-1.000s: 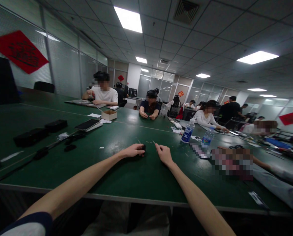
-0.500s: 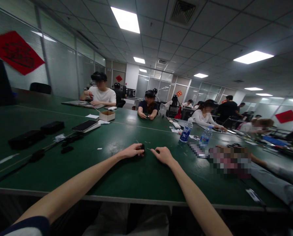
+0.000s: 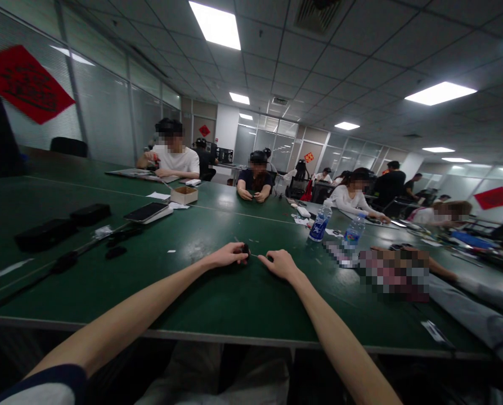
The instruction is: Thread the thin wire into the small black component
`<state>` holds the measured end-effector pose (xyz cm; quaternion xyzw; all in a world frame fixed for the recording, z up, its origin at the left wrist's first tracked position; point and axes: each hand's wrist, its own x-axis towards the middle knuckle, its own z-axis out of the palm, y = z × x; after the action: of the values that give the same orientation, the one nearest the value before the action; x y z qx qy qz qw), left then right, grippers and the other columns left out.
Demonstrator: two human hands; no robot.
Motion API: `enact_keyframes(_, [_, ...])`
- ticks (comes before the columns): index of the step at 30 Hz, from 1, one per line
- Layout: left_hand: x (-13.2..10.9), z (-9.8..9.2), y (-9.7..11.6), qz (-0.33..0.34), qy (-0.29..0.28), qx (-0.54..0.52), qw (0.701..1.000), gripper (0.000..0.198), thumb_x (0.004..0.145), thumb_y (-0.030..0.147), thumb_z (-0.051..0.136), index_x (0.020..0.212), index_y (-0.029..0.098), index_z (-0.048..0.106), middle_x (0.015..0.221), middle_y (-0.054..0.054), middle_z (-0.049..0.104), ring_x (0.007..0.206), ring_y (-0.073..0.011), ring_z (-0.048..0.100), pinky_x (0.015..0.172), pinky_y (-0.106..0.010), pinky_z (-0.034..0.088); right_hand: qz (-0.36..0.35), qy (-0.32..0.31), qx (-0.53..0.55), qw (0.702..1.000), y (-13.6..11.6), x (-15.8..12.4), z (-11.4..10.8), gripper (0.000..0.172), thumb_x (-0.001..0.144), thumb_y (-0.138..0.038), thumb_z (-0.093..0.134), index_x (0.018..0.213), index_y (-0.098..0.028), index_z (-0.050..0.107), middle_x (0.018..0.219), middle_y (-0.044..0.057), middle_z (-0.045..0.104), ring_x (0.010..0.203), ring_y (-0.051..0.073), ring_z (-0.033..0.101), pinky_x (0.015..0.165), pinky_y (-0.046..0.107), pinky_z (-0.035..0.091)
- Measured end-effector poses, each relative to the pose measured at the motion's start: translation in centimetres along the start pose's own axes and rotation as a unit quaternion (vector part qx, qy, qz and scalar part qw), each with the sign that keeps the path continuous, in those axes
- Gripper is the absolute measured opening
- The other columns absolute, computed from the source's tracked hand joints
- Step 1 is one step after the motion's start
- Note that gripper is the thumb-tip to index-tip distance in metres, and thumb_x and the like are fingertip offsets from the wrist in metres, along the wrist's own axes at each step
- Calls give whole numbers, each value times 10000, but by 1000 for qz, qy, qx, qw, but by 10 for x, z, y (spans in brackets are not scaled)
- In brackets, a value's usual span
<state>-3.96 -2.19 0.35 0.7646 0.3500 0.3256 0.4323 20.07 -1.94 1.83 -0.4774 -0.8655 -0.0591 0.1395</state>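
Note:
Low over the green table [image 3: 184, 304], my left hand [image 3: 228, 255] is closed on a small, dark, rounded object [image 3: 246, 252], whose kind is too small to tell. Facing it from the right, my right hand [image 3: 280, 264] pinches a thin, pale, needle-like piece [image 3: 254, 256]. That piece points left toward the dark object. Whether its tip touches the object cannot be made out. My fingers partly hide both things.
Right of my hands stand a blue-labelled bottle [image 3: 320, 220] and a second bottle [image 3: 353, 232]. Leftward lie a tablet-like device [image 3: 146, 212], an open box [image 3: 184, 194] and black cases [image 3: 44, 233]. Other people sit around, one reaching in from the right in a grey sleeve [image 3: 475, 315].
The thin piece in my right hand appears slightly closer to the dark object. My left hand keeps its grip; the view has shifted slightly.

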Motion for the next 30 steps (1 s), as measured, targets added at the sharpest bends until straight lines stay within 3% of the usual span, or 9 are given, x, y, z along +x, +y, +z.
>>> enact_keyframes(8, [2, 1, -3, -20, 23, 20, 999, 447, 800, 512, 508, 1005, 120, 575, 792, -59, 655, 665, -135, 561, 631, -257, 429, 4, -21, -4, 1000, -1, 0, -4, 639, 889, -655, 231, 863, -207, 686, 817, 66, 686, 762, 175, 616, 676, 234, 398])
enact_keyframes(30, [6, -1, -13, -4, 28, 16, 999, 395, 832, 480, 479, 975, 119, 556, 803, -65, 654, 666, -131, 567, 630, -251, 444, -13, -26, -9, 1000, 1, 0, 2, 641, 887, -659, 227, 814, -209, 678, 774, 61, 681, 719, 174, 614, 646, 243, 397])
